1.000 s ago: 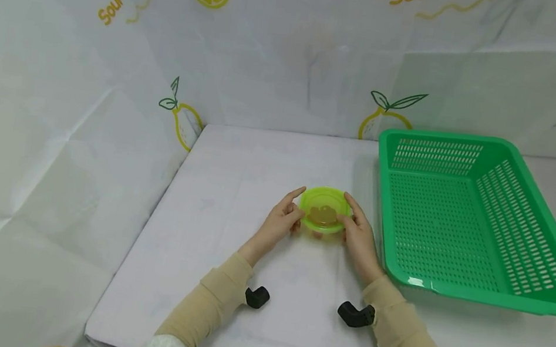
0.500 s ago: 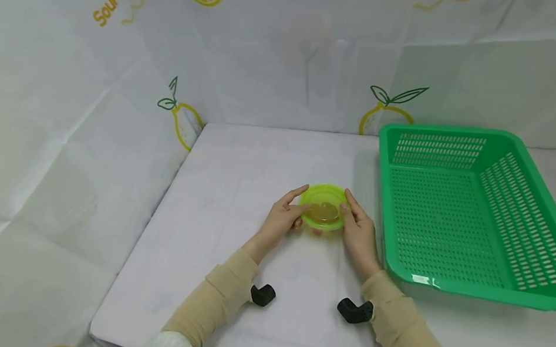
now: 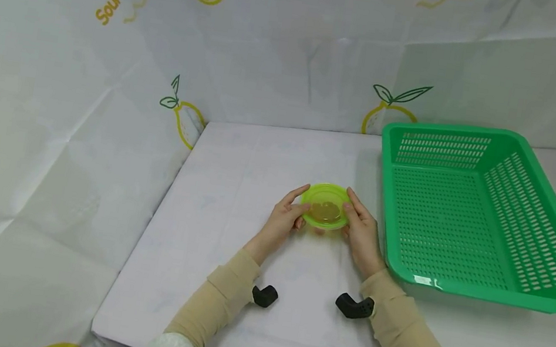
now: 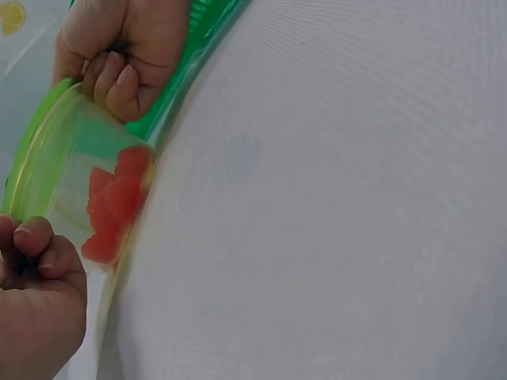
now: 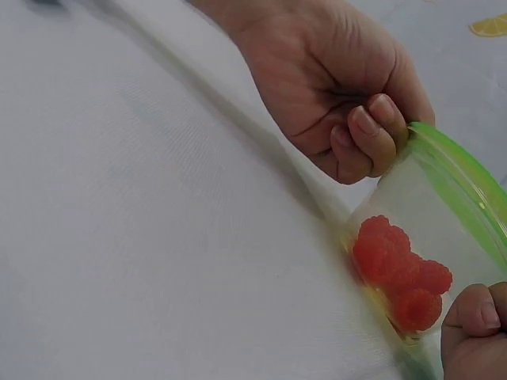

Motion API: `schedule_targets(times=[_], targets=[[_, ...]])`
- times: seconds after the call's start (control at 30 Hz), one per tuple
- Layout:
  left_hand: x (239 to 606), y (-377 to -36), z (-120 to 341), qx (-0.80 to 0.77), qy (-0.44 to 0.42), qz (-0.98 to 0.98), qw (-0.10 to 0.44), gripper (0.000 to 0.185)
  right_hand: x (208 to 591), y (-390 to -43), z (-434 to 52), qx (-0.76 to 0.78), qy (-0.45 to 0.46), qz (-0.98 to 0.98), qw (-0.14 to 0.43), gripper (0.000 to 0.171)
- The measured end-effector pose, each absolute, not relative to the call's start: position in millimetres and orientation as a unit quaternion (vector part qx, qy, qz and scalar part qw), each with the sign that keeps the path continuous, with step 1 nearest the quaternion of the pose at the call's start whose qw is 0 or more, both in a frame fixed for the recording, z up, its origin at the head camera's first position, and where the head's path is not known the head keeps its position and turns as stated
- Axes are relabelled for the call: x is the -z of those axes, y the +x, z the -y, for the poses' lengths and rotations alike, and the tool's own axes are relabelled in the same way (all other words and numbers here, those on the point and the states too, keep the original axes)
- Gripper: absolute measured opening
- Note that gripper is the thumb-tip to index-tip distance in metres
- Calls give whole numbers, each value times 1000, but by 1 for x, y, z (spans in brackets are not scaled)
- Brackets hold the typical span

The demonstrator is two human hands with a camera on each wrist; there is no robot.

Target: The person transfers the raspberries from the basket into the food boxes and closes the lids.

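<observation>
A round clear plastic tub with a bright green lid stands over the middle of the white table. Red raspberries lie at the tub's bottom. From the left side, my left hand grips the lid's rim, thumb on top and fingers curled below. Across from it, my right hand holds the rim the same way. Both wrist views show the curled fingertips of each hand tucked against the tub just under the lid.
To the right of my right hand sits a large green plastic basket with slotted walls. The table has a white cover, and a lemon-print sheet hangs behind and to the left. A black device is attached at my left wrist, another at my right.
Both thumbs have slid slightly further up the lid's sides, and the lidded tub stays between the hands. The head view has shifted a little.
</observation>
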State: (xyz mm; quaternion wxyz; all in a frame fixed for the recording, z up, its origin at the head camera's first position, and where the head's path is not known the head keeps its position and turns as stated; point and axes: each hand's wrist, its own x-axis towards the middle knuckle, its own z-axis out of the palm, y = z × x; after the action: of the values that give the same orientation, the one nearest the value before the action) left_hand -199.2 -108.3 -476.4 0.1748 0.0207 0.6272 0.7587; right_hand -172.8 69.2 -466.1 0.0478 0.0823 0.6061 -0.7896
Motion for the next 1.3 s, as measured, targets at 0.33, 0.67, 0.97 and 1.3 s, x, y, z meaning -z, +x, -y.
schedule_targets(times=[0.33, 0.67, 0.97, 1.3], targets=[[459, -190, 109, -775, 39, -603, 184, 53, 468, -175, -71, 801, 87, -589, 63, 49], [460, -190, 110, -774, 52, -605, 181, 53, 467, -175, -73, 787, 72, -611, 56, 48], [461, -191, 111, -778, 44, -599, 184, 53, 467, -182, -70, 754, 101, -649, -13, 36], [461, -193, 111, -785, 48, -590, 183, 53, 466, -188, -68, 842, 116, -527, 2, 36]])
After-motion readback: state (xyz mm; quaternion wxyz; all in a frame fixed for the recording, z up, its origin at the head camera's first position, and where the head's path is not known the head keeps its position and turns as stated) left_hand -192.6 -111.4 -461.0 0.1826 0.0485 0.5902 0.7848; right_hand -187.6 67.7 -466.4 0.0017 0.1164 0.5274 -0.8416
